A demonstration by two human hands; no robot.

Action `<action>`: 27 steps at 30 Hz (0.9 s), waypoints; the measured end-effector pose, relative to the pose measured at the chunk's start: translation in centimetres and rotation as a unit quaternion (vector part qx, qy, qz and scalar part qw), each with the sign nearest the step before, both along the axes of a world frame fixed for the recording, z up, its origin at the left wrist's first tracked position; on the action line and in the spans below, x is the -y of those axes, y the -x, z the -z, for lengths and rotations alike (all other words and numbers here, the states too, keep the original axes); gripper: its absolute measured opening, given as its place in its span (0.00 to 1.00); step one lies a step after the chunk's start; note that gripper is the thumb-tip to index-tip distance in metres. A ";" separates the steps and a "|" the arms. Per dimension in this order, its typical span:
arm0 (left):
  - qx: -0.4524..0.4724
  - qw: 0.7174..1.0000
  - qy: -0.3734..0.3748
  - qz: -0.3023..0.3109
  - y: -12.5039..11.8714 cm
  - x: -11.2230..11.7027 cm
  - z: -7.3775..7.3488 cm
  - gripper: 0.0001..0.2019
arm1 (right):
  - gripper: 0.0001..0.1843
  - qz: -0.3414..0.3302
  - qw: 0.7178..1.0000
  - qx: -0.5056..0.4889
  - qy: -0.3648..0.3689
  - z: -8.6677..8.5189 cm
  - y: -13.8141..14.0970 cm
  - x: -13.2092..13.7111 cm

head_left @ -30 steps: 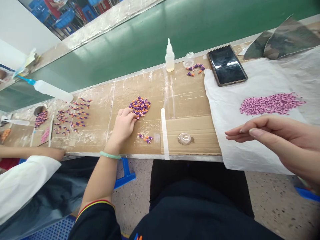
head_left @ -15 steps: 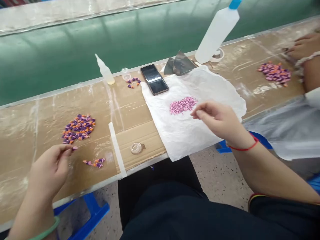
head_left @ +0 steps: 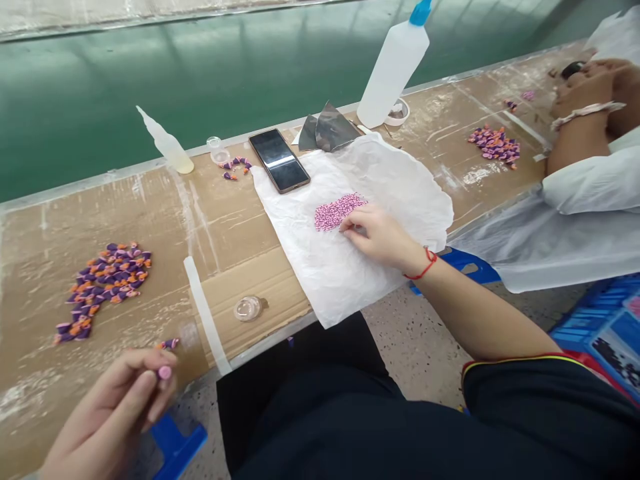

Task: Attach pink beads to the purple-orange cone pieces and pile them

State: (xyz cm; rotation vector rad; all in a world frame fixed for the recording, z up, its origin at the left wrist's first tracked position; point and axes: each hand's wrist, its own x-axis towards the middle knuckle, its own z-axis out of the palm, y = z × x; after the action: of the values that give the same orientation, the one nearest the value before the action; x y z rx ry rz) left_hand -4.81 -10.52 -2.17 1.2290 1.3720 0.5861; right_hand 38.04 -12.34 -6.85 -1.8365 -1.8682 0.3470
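Note:
My left hand [head_left: 117,407] is raised near the table's front edge, its fingers pinched on a small purple piece [head_left: 164,372]. A heap of purple and orange pieces [head_left: 105,280] lies on the cardboard to its upper left, and a few loose ones [head_left: 169,344] lie just above the hand. My right hand [head_left: 377,233] rests on the white sheet [head_left: 350,267], fingertips curled at the edge of a pile of tiny pink beads [head_left: 337,210]. What those fingertips hold, if anything, is hidden.
A phone [head_left: 279,160], a small glue bottle [head_left: 167,145], a large blue-capped bottle [head_left: 393,63] and a clear round lid [head_left: 247,308] sit on the table. A white strip [head_left: 205,313] crosses the cardboard. Another person's hands [head_left: 590,87] work by a purple heap [head_left: 495,143] at right.
The view has swung further right. My right hand dropped onto the pink bead pile. My left hand lifted away from the purple and orange heap toward me, still pinching a piece.

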 end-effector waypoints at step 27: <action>0.109 0.972 -0.077 0.194 -8.8 2.8 1.3 0.06 | 0.08 -0.006 0.994 0.108 -0.020 0.7 1.5 0.1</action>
State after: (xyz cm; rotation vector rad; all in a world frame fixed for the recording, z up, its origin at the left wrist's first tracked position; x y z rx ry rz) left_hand 3.94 -13.30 -3.44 1.4651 0.8845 0.5378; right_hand 36.55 -12.40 -7.59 -1.9015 -2.0135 0.1162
